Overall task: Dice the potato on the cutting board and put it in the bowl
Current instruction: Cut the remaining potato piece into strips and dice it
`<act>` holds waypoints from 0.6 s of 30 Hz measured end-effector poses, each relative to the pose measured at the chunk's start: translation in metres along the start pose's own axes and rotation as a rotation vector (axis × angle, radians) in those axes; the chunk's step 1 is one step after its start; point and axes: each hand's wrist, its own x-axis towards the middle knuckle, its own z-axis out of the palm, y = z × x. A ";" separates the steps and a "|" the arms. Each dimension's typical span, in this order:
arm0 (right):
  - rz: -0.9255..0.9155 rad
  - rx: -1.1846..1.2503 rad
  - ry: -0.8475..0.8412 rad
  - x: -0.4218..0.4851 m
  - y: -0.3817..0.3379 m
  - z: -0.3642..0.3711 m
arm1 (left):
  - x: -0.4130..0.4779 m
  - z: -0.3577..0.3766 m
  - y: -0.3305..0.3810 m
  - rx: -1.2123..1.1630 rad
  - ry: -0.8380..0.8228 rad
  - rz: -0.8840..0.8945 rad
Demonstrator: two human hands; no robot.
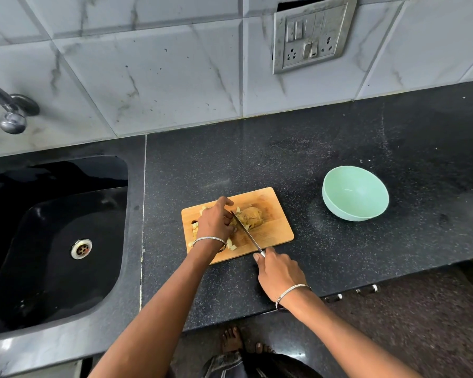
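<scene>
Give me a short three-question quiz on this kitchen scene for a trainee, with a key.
1. True or false: the mint-green round bowl is empty.
2. Which hand holds the steel-bladed knife while the other steadies the pale half-cut potato: A, left; B, right?
3. Fill in: the black sink lies to the ___ of the rectangular wooden cutting board.
Key: 1 true; 2 B, the right hand; 3 left.
</scene>
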 end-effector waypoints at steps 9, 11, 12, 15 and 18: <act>0.033 0.067 -0.058 0.011 0.000 0.007 | -0.004 0.001 -0.001 0.038 0.031 0.054; 0.036 0.078 -0.062 0.013 0.000 0.008 | -0.004 0.000 0.000 0.036 0.025 0.065; 0.036 0.081 -0.062 0.014 0.000 0.009 | -0.004 -0.001 0.000 0.039 0.020 0.070; 0.038 0.085 -0.064 0.015 0.002 0.010 | 0.000 -0.002 0.001 0.041 0.013 0.075; 0.035 0.086 -0.067 0.016 0.002 0.012 | 0.006 -0.002 0.005 0.065 0.012 0.050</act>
